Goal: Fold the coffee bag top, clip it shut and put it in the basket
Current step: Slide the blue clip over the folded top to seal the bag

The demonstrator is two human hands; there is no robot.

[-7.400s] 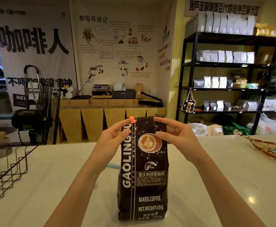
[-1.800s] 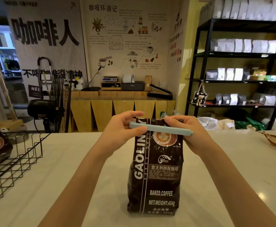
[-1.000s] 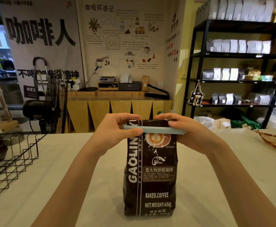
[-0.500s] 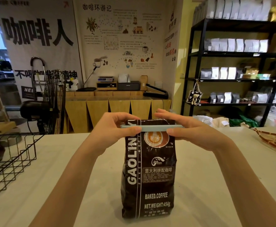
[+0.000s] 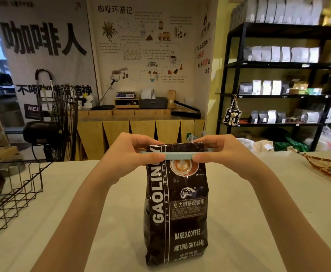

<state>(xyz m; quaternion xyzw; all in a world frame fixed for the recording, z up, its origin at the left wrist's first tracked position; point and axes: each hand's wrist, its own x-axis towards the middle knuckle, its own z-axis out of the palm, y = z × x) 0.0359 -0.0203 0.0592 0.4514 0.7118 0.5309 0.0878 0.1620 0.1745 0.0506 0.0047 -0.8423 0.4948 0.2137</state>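
Observation:
A dark brown coffee bag (image 5: 177, 209) stands upright on the pale counter in front of me, its top folded down. A long pale blue clip (image 5: 178, 155) lies level across the folded top. My left hand (image 5: 128, 152) pinches the clip's left end and the bag edge between thumb and fingers. My right hand (image 5: 225, 152) pinches the right end the same way. The clip's two ends are hidden under my fingers. A black wire basket (image 5: 13, 193) stands at the counter's left edge, with a dark bag inside it.
A woven tray (image 5: 329, 167) with green items sits at the right edge of the counter (image 5: 105, 222). Behind the counter stand a black fan (image 5: 60, 122), a wooden bench with equipment and black shelves (image 5: 278, 95) of bags.
The clip was brought onto the folded bag top and has gone from slightly tilted to level. Both hands now press on its ends; the bag has stayed upright.

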